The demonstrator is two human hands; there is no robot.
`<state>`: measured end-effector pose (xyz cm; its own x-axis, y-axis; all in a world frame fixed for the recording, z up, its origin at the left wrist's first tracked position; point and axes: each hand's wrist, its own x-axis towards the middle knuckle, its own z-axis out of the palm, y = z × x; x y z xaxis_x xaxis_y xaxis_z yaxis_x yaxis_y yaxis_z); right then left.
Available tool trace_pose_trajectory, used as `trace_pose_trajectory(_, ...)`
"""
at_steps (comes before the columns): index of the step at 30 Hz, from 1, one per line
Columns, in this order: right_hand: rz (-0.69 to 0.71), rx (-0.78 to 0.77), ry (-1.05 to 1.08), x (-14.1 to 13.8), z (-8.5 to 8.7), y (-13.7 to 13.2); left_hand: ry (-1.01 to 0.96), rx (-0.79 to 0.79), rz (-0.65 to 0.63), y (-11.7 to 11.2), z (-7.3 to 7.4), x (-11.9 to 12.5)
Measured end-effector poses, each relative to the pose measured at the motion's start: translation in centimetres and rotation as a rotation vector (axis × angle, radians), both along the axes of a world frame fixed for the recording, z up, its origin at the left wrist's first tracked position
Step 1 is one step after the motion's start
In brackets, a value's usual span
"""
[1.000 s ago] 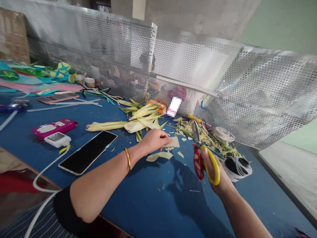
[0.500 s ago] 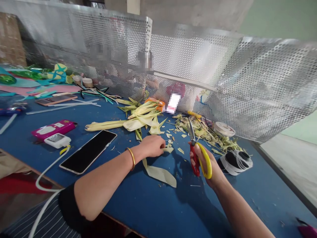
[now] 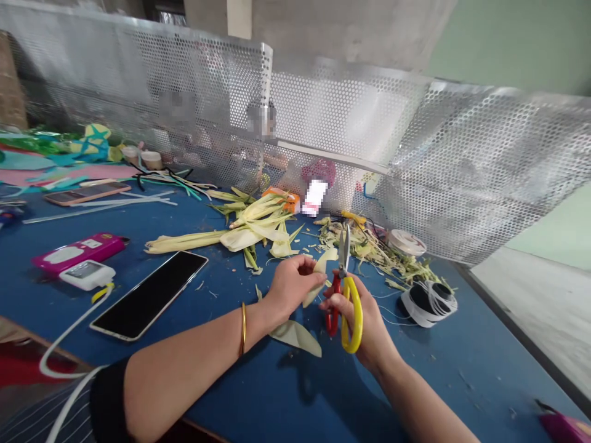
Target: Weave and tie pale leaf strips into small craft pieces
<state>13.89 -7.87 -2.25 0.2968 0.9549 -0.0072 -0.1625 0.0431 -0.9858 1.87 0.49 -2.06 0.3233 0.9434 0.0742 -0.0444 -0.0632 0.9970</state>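
A pale corn husk piece (image 3: 325, 261) is pinched between the thumb and fingers of my left hand (image 3: 295, 284), raised a little above the blue table. Close beside it on the right, my right hand (image 3: 364, 317) grips scissors (image 3: 345, 271) with one red and one yellow handle, blades pointing up and away. The blades look nearly closed. Another flat husk strip (image 3: 298, 338) lies on the table below my left wrist. Farther back rests a bundle of corn husks (image 3: 258, 224), with small cut scraps near it.
A heap of husk trimmings (image 3: 369, 246) and a spool of white thread (image 3: 428, 303) lie to the right. At left are a black-screened phone (image 3: 150, 295), a magenta device (image 3: 78, 251) and a white cable (image 3: 50, 351). A perforated metal screen (image 3: 332, 111) bounds the back.
My left hand has picked up a husk piece from the table and lifted it. My right hand has brought the scissors left, closer to it. The view has shifted slightly.
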Motion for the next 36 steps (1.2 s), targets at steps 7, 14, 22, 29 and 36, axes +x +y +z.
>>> trace_pose_trajectory(7, -0.061, -0.038, -0.132, -0.5, -0.6, 0.0, 0.039, 0.071, 0.055, -0.2, -0.8, 0.3)
trace_pose_trajectory(14, -0.230, 0.032, -0.105, 0.3, -0.2, 0.4, -0.028, -0.013, 0.035, -0.2, -0.4, 0.3)
trace_pose_trajectory(22, -0.322, 0.048, -0.082, 1.4, -0.2, 0.7, -0.146, -0.245, 0.056, 0.4, 0.3, -0.3)
trace_pose_trajectory(29, -0.346, 0.099, -0.183, 2.2, 0.0, 0.6, 0.028, 0.013, 0.232, 2.0, -0.4, -0.8)
trace_pose_trajectory(36, -0.332, 0.138, -0.202, 1.7, -0.3, 0.5, -0.063, -0.225, 0.139, 1.6, -0.3, -0.5)
